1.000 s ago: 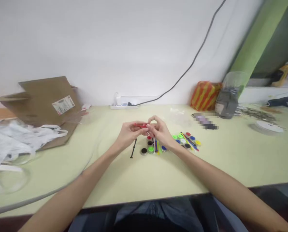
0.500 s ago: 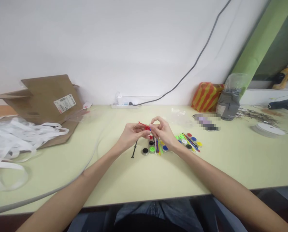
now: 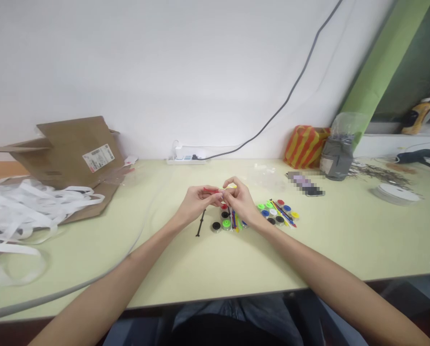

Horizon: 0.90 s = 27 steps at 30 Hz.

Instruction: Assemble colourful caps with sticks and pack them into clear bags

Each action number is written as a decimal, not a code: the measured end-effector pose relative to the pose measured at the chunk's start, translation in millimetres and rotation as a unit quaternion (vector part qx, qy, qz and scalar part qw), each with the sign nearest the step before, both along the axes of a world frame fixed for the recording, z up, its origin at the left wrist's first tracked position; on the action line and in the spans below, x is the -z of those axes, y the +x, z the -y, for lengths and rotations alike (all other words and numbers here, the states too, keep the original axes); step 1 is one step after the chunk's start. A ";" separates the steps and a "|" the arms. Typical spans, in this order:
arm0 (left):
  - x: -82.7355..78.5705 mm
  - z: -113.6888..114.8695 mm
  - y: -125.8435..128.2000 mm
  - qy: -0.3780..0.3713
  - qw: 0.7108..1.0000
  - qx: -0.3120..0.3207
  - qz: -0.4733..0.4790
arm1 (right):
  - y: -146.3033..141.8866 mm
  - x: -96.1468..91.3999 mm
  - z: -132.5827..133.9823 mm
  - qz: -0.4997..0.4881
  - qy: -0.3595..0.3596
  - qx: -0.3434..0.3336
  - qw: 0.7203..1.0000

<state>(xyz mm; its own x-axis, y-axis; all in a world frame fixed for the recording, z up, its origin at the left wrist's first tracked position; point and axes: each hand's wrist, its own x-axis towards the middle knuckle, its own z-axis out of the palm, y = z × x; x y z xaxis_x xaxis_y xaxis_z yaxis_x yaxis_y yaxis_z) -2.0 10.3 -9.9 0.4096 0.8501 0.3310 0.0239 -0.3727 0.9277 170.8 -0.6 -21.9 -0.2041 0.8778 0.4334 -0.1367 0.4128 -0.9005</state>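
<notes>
My left hand (image 3: 195,204) and my right hand (image 3: 239,201) meet above the table's middle, both pinched on a small red plastic piece (image 3: 212,191) held between their fingertips. Just below them lies a heap of small coloured round caps and thin sticks (image 3: 277,213), in green, blue, red, yellow and black. A thin black stick (image 3: 200,222) lies on the table under my left hand. A black cap (image 3: 216,225) and a green cap (image 3: 226,224) sit beside it.
A torn cardboard box (image 3: 70,156) and a pile of white strips (image 3: 23,211) fill the left side. A power strip (image 3: 186,157) lies by the wall. An orange striped bag (image 3: 305,145), a grey bag (image 3: 339,153), a phone (image 3: 305,184) and a tape roll (image 3: 395,192) stand right.
The red piece, which stuck up and left from my fingers half a second ago, now lies lower and mostly hidden between both hands. The hands have dropped slightly.
</notes>
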 end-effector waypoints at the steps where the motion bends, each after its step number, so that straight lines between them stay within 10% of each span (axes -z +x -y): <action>1: 1.0 -0.2 0.2 -0.001 1.000 -0.001 0.001 | -0.4 0.4 0.6 0.000 0.003 0.003 1.000; 8: 3.4 -0.4 2.5 -0.004 1.000 0.011 -0.004 | -2.5 7.6 0.6 0.021 0.004 0.022 1.000; 17: -5.9 -20.2 -21.2 0.019 0.987 -0.157 -0.012 | 11.4 -9.9 1.7 0.162 0.184 0.258 0.935; 27: 25.9 -56.8 -43.2 0.088 0.973 -0.143 -0.161 | -1.8 0.9 7.7 0.474 0.252 0.099 0.838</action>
<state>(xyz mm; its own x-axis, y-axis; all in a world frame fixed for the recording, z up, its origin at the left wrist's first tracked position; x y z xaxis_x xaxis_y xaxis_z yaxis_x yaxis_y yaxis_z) -45.2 67.0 -35.7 0.2719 0.8861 0.3754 0.4279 -0.4608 0.7775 169.0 -8.3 -22.8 -0.5391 0.6888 0.4847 0.6571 0.7040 -0.2695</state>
